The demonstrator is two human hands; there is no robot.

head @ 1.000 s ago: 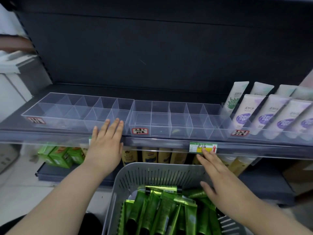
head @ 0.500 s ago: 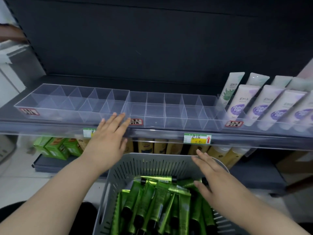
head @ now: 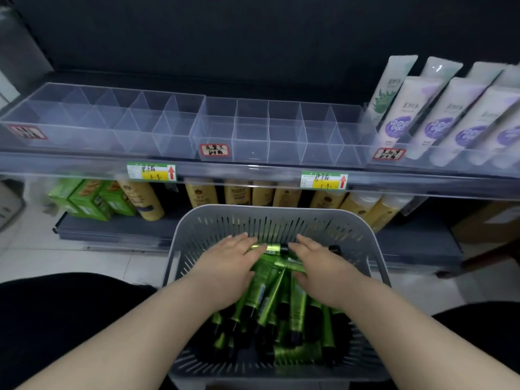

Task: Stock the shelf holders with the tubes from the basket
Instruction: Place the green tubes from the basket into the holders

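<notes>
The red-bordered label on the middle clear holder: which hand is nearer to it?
Left. The left hand lies in the basket on the green tubes, almost straight below the label. The right hand is in the basket too, further right.

two price tags (head: 152, 172) with red up arrows are clipped to the shelf edge (head: 253, 171); handwritten red-bordered labels (head: 214, 150) are stuck on the clear holders (head: 250, 136); the writing cannot be read.

Both hands have dropped from the shelf edge into the basket (head: 368, 249). The left hand (head: 225, 273) and right hand (head: 323, 270) now lie spread, palms down, on the green tubes (head: 270, 291), fingertips near the far wall.
</notes>
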